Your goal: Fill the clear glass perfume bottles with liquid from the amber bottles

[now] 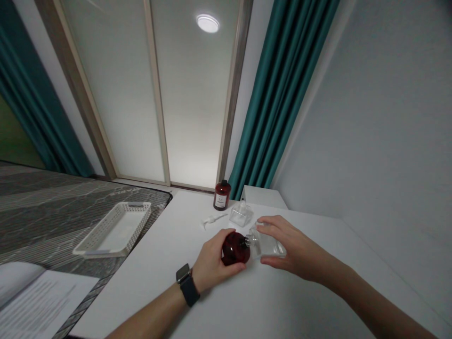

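Observation:
My left hand (213, 262), with a dark watch on its wrist, is wrapped round a dark red bottle (236, 248) lying low over the white table (169, 278). My right hand (294, 249) grips a clear glass bottle (270, 245) tilted on its side. The clear bottle's neck meets the mouth of the red one between the two hands.
Behind the hands stand a second dark red bottle (221, 195) with a label, a clear square bottle (241, 214) and a white pump head (213, 220) lying flat. A white plastic basket (115, 229) sits on a grey mattress at left. Papers (38, 301) lie at the lower left. Walls close in on the right.

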Available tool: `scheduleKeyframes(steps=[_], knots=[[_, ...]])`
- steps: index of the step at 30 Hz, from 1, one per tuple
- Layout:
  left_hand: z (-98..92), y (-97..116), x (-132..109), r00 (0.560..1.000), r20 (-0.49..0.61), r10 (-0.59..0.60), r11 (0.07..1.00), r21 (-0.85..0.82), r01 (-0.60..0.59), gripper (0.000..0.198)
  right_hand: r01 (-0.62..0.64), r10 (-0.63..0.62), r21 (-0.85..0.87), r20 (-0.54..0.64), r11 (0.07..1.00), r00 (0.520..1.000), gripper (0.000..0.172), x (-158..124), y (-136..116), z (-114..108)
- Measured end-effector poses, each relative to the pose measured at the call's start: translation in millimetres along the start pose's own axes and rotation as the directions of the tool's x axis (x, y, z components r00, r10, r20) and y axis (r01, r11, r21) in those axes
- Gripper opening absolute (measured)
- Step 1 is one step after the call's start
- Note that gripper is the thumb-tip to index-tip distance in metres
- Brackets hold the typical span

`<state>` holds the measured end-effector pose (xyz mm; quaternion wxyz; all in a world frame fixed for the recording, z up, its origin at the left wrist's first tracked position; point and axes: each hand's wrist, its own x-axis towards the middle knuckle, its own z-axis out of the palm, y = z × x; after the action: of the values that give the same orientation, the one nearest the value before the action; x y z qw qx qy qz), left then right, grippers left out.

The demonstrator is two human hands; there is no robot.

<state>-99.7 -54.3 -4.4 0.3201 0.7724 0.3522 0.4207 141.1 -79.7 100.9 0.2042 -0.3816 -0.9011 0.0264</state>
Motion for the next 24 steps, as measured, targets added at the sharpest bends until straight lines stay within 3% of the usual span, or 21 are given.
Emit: scheduleKeyframes(steps=[24], knots=[[1.6, -3.5, -0.2, 1.0, -0.012, -0.001, 1.0, -0.001, 0.001, 0.067, 0.027, -0.029, 0.021, 0.061, 0.999, 0.998, 0.061, 6.9, 2.3, -5.4]])
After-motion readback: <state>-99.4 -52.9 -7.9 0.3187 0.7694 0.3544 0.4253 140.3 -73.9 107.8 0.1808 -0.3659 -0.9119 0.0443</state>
